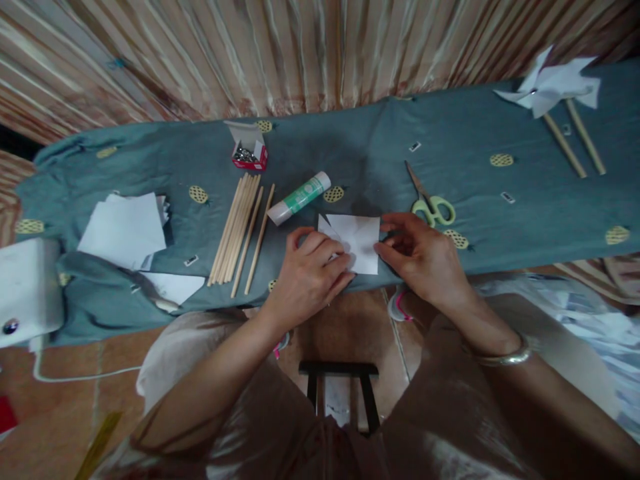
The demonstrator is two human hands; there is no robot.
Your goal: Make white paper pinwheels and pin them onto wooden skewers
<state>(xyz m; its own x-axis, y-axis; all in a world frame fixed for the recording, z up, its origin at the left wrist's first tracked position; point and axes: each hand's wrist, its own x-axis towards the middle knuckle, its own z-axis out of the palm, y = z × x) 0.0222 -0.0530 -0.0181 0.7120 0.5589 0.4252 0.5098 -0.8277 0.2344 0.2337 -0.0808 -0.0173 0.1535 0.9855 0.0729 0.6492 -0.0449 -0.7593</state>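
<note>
A small square of white paper (364,243) lies near the table's front edge, with a slit or fold running in from its upper left corner. My left hand (313,273) bends over its left side, fingertips pressing on the paper near the middle. At the right edge, my right hand (425,257) holds the paper between thumb and fingers. A green and white glue stick (301,198) lies just above my left hand. Scissors with light green handles (434,205) rest beyond my right hand, blades partly apart.
Several wooden sticks (235,230) lie left of my hands, below a red box of metal pins or clips (250,157). Further left are stacked white papers (125,230) and a white device (30,290) with a cable. Paper pinwheels on sticks (550,87) lie far right.
</note>
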